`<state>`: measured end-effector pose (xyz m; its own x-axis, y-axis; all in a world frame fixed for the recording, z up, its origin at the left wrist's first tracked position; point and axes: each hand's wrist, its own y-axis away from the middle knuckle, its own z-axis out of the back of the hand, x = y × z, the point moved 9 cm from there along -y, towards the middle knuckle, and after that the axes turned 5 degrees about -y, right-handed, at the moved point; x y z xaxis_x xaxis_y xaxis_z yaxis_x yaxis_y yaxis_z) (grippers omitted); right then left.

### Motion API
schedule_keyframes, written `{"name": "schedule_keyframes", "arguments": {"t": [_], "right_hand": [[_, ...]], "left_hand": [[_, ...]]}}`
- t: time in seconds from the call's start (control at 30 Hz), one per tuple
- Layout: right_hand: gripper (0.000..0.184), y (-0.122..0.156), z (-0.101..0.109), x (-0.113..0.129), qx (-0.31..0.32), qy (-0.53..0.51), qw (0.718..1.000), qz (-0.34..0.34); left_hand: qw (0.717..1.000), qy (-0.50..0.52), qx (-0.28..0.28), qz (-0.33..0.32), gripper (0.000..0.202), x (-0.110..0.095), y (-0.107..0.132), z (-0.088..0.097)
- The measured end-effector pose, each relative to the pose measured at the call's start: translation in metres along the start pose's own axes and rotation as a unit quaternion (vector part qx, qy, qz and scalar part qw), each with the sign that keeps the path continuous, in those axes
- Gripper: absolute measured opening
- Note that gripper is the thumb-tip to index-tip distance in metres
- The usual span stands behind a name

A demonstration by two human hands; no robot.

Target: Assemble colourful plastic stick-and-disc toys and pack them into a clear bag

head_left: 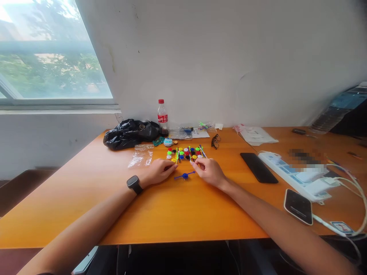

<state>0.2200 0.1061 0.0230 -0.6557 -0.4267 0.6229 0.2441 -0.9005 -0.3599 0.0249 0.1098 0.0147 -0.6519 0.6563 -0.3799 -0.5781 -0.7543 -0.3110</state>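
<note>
Rows of small coloured discs [181, 153], in red, yellow, green, white, black and blue, lie on the table beyond my hands. Thin coloured plastic sticks lie in upright lines among them. My left hand [160, 170], with a watch on its wrist, is closed, its fingertips at the near end of a yellow-green stick [177, 156]. My right hand [208, 171] is pinched closed at the near end of another stick [189, 152]. What either pinch grips is too small to tell. Between the hands, nearer to me, lies a blue stick with a round blue piece [185, 176] at its middle.
Behind are a black plastic bag [129, 133], a cola bottle [162, 116], a clear bag [141, 155], a round tin [168, 142] and glasses [215, 141]. On the right lie a black phone [258, 167], a power strip [292, 177] and a white-edged device [298, 206] with a cable.
</note>
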Motion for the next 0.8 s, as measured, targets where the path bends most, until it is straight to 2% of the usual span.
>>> {"name": "schedule_keyframes", "arguments": {"t": [0.8], "right_hand": [[0.041,0.0013,-0.0034,-0.0004,0.006,0.001,1.0,0.0]], "left_hand": [[1.0,-0.006,-0.011,-0.011,0.046,-0.0015,-0.0001,-0.0001]]}}
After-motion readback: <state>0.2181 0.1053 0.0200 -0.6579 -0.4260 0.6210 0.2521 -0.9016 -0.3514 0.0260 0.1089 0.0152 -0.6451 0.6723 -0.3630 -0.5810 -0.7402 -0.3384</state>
